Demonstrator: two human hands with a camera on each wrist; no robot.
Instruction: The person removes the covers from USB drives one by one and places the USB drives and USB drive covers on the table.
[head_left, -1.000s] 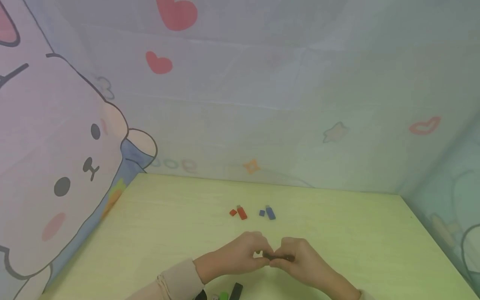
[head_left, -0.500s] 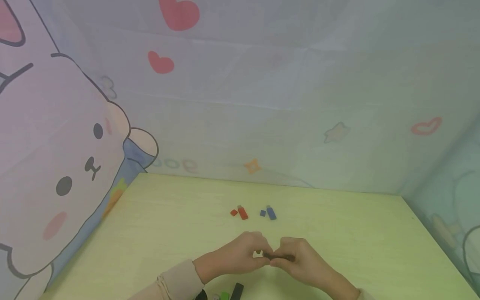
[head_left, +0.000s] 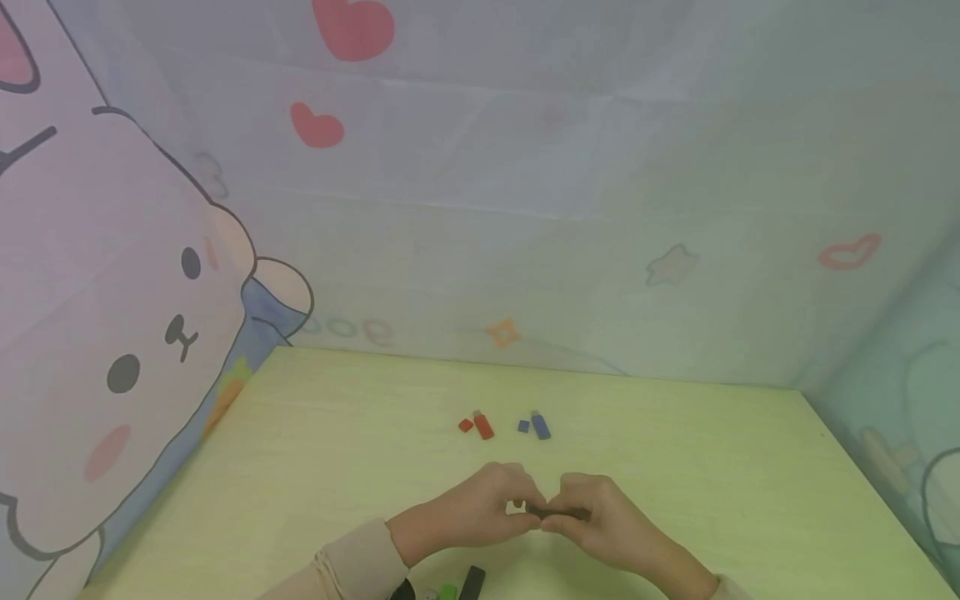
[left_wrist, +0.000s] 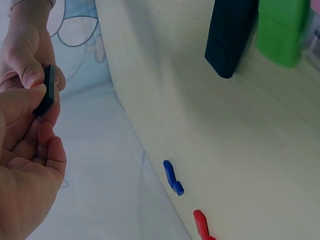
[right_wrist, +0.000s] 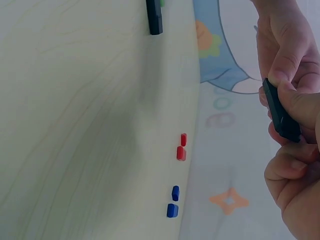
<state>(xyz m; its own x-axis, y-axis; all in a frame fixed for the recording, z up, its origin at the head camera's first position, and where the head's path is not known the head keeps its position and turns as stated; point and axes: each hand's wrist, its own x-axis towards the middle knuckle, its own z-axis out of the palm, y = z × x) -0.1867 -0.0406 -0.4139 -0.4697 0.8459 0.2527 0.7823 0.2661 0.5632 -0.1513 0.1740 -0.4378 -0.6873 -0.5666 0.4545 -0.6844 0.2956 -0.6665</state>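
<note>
My left hand (head_left: pixel 491 504) and right hand (head_left: pixel 600 521) meet over the front middle of the table. Between them they hold a small black USB stick (left_wrist: pixel 46 92), each pinching it with thumb and fingers. In the right wrist view the black stick slants down and to the right, partly covered by both thumbs. Beyond the hands lie a red USB stick (head_left: pixel 483 427) with a red cap (head_left: pixel 466 425) beside it, and a blue USB stick (head_left: pixel 541 427) with its blue cap (head_left: pixel 523 427) to its left. Metal plugs show at the far ends of both sticks.
Close to the front edge of the view lie a longer black stick (head_left: pixel 472 583) and a bright green piece (head_left: pixel 447 592). A dark rounded thing (head_left: pixel 403 590) shows beside my left sleeve. A printed cloth (head_left: pixel 480 167) hangs behind the pale yellow table (head_left: pixel 712 467).
Both hands keep their grip on the black stick and stay almost where they were. The head view shifts slightly sideways and back.
</note>
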